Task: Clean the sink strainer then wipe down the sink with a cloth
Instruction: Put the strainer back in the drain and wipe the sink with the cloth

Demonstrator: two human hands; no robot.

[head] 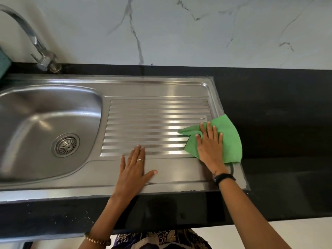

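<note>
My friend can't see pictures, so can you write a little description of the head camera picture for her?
A person's right hand presses a green cloth flat on the right end of a steel sink's ribbed drainboard, while the left hand rests open on the front rim. The strainer sits in the basin's drain, left, under a curved tap.

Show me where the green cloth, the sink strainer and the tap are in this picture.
green cloth (pixel 230 139): head view, on its bare part right of the fingers.
sink strainer (pixel 66 145): head view, on its centre in the basin floor.
tap (pixel 27 28): head view, on the curved spout.
</note>
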